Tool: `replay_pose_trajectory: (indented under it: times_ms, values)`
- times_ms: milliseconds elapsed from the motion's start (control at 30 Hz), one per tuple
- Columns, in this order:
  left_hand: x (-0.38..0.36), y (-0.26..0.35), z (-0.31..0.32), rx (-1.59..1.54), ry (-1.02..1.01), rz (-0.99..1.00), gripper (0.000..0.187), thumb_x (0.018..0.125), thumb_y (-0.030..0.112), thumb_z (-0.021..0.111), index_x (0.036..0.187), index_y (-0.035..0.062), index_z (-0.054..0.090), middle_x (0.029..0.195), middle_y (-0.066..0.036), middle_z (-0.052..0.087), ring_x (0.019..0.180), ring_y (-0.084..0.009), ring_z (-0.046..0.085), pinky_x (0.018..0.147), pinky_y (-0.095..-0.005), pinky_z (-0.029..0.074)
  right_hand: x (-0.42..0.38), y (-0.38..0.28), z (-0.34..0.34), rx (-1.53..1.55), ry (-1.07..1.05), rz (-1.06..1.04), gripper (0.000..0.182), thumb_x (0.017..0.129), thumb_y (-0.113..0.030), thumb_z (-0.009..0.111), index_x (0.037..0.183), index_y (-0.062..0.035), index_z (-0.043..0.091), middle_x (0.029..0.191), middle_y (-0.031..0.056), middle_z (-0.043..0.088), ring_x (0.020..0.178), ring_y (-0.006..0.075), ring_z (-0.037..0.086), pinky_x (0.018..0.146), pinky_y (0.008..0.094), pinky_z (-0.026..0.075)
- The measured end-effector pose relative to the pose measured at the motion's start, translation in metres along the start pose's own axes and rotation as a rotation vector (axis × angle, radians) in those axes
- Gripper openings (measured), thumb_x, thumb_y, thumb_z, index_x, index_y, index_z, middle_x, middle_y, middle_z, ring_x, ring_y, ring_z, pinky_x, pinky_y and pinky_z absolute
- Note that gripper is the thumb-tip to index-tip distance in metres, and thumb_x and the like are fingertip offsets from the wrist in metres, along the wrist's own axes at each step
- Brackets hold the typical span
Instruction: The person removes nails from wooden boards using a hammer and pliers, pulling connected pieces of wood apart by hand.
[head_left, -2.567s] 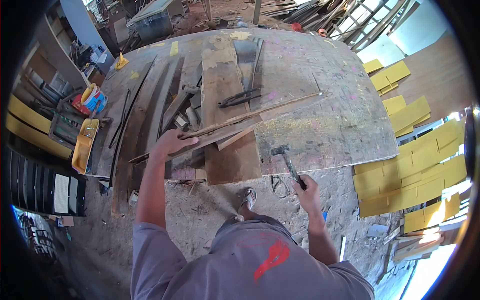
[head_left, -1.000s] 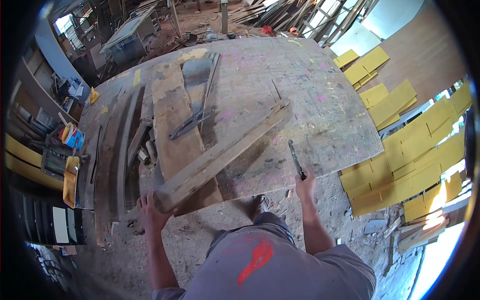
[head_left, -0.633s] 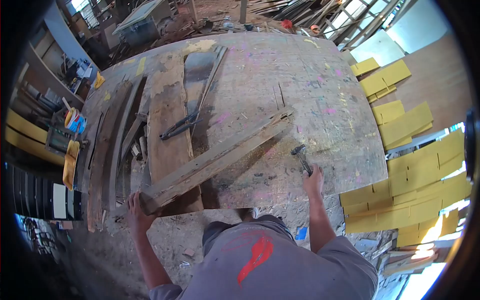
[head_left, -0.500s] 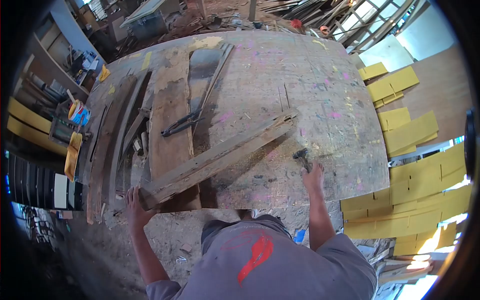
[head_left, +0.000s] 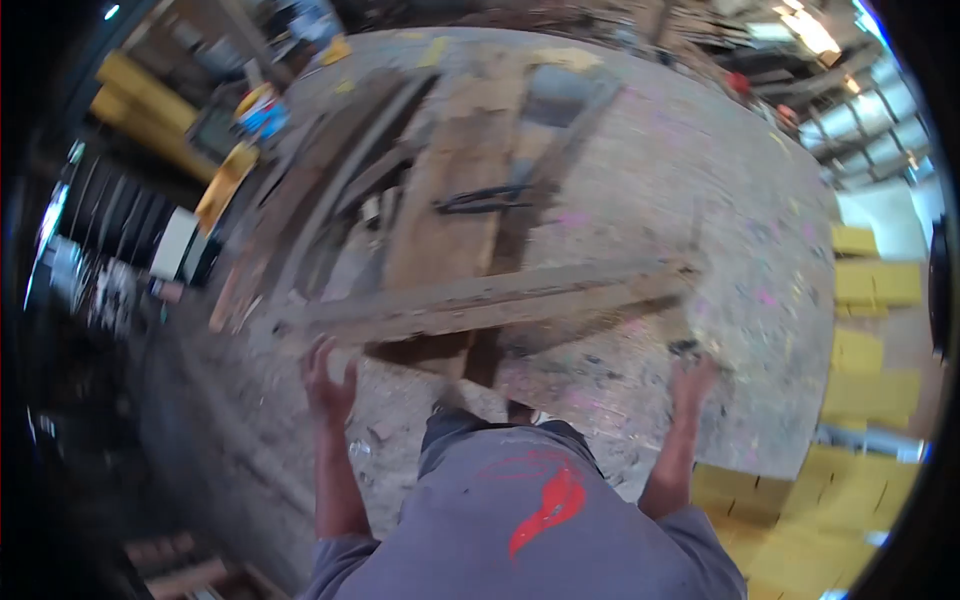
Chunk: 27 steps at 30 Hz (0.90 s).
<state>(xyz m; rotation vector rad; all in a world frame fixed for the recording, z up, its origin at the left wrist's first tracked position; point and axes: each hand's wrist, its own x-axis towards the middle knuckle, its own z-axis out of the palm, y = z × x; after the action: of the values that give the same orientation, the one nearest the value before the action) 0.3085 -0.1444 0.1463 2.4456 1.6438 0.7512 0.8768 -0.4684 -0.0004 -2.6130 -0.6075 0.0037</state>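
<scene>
A long wooden beam [head_left: 500, 302] lies slantwise over the table's near side, its left end near the front edge. Just below that end is my left hand [head_left: 330, 388], fingers and thumb spread, apparently off the wood. My right hand [head_left: 693, 384] is closed around a hammer, whose dark head [head_left: 683, 347] shows past the fingers; its handle is mostly hidden and blurred. The hammer is low over the tabletop, right of the beam. Behind the beam, dark long-handled pincers [head_left: 482, 200] rest across a wide plank [head_left: 455, 190].
The worktable [head_left: 740, 240] is stained and paint-spotted. Several old boards [head_left: 310, 180] are piled on its left. A paint bucket [head_left: 262, 112] and yellow tray [head_left: 226, 188] stand beyond the left edge. Yellow panels [head_left: 875, 285] line the right side.
My left hand has come away from the beam's end and opened. The view has swung left, shifting everything rightward with blur. The hammer stays in my right hand.
</scene>
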Motion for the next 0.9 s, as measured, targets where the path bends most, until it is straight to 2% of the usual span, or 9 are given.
replay_pose_trajectory:
  times_ms: [100, 200, 233, 333, 433, 567, 667, 767, 900]
  values:
    - [-0.026, -0.027, 0.01, 0.001, 0.103, -0.063, 0.042, 0.083, 0.012, 0.082, 0.122, 0.0053, 0.068, 0.126, -0.015, 0.07, 0.116, -0.0347, 0.064, 0.102, -0.0443, 0.051, 0.007, -0.038, 0.0, 0.033, 0.014, -0.068, 0.04, 0.083, -0.017, 0.079, 0.118, -0.0027, 0.067, 0.115, 0.0188, 0.068, 0.109, 0.0392, 0.062, 0.098, 0.0501, 0.048]
    - [-0.046, -0.054, 0.029, -0.288, 0.08, -0.448, 0.036, 0.089, 0.014, 0.081, 0.121, 0.0028, 0.069, 0.116, -0.012, 0.073, 0.103, -0.0266, 0.069, 0.095, -0.0373, 0.054, 0.003, -0.086, -0.001, 0.072, -0.02, -0.113, 0.037, 0.086, -0.018, 0.079, 0.118, -0.0025, 0.068, 0.113, 0.0171, 0.068, 0.108, 0.0355, 0.063, 0.096, 0.0477, 0.05]
    - [-0.05, -0.063, 0.039, -0.513, 0.04, -0.628, 0.036, 0.093, 0.021, 0.081, 0.121, 0.002, 0.068, 0.11, -0.01, 0.073, 0.095, -0.0218, 0.072, 0.091, -0.0337, 0.054, 0.001, -0.102, 0.001, 0.097, -0.031, -0.131, 0.037, 0.087, -0.018, 0.079, 0.118, -0.0022, 0.068, 0.112, 0.0163, 0.067, 0.107, 0.0336, 0.063, 0.095, 0.0465, 0.05]
    - [-0.055, -0.064, 0.061, -1.203, -0.01, -0.929, 0.036, 0.098, 0.024, 0.075, 0.127, 0.0052, 0.064, 0.118, -0.009, 0.072, 0.104, -0.0214, 0.072, 0.092, -0.0378, 0.056, -0.015, -0.144, 0.019, 0.283, -0.12, -0.208, 0.036, 0.087, -0.017, 0.079, 0.118, -0.0023, 0.069, 0.115, 0.0168, 0.067, 0.107, 0.0332, 0.064, 0.096, 0.0455, 0.051]
    - [-0.041, -0.044, 0.066, -1.554, 0.018, -0.944, 0.04, 0.099, 0.023, 0.072, 0.134, 0.0081, 0.058, 0.122, -0.009, 0.071, 0.111, -0.0232, 0.07, 0.097, -0.0394, 0.056, -0.045, -0.195, 0.033, 0.307, -0.178, -0.372, 0.04, 0.084, -0.017, 0.082, 0.119, -0.0027, 0.068, 0.118, 0.0181, 0.067, 0.11, 0.0349, 0.063, 0.098, 0.0463, 0.05]
    - [-0.03, -0.05, 0.079, -1.653, 0.035, -0.962, 0.035, 0.1, 0.015, 0.069, 0.132, 0.0086, 0.056, 0.124, -0.009, 0.069, 0.117, -0.0242, 0.069, 0.102, -0.0431, 0.054, -0.071, -0.291, 0.027, 0.252, -0.235, -0.758, 0.068, 0.074, -0.018, 0.088, 0.135, -0.0061, 0.058, 0.132, 0.019, 0.06, 0.129, 0.0396, 0.053, 0.114, 0.0492, 0.041]
    - [-0.026, -0.056, 0.079, -1.716, -0.034, -0.871, 0.032, 0.1, 0.01, 0.068, 0.13, 0.0096, 0.058, 0.123, -0.009, 0.07, 0.118, -0.024, 0.069, 0.102, -0.0431, 0.054, -0.064, -0.336, 0.042, 0.034, -0.392, -0.865, 0.087, 0.068, -0.02, 0.091, 0.144, -0.0084, 0.051, 0.137, 0.0191, 0.057, 0.135, 0.0409, 0.049, 0.12, 0.0506, 0.035]
    - [-0.027, -0.079, 0.093, -1.753, -0.094, -0.895, 0.039, 0.098, 0.006, 0.069, 0.136, 0.0109, 0.058, 0.125, -0.007, 0.069, 0.117, -0.0233, 0.069, 0.101, -0.0429, 0.055, -0.037, -0.355, 0.075, -0.151, -0.511, -1.107, 0.1, 0.059, -0.029, 0.094, 0.146, -0.0091, 0.049, 0.134, 0.0209, 0.059, 0.133, 0.0424, 0.051, 0.117, 0.054, 0.037]
    - [-0.022, -0.097, 0.089, -1.693, -0.16, -0.803, 0.05, 0.098, 0.006, 0.071, 0.144, 0.0101, 0.052, 0.137, -0.007, 0.063, 0.123, -0.0231, 0.065, 0.108, -0.0435, 0.052, -0.024, -0.384, 0.06, -0.205, -0.741, -1.009, 0.105, 0.055, -0.027, 0.093, 0.148, -0.01, 0.048, 0.135, 0.0213, 0.06, 0.131, 0.0423, 0.053, 0.116, 0.0497, 0.041]
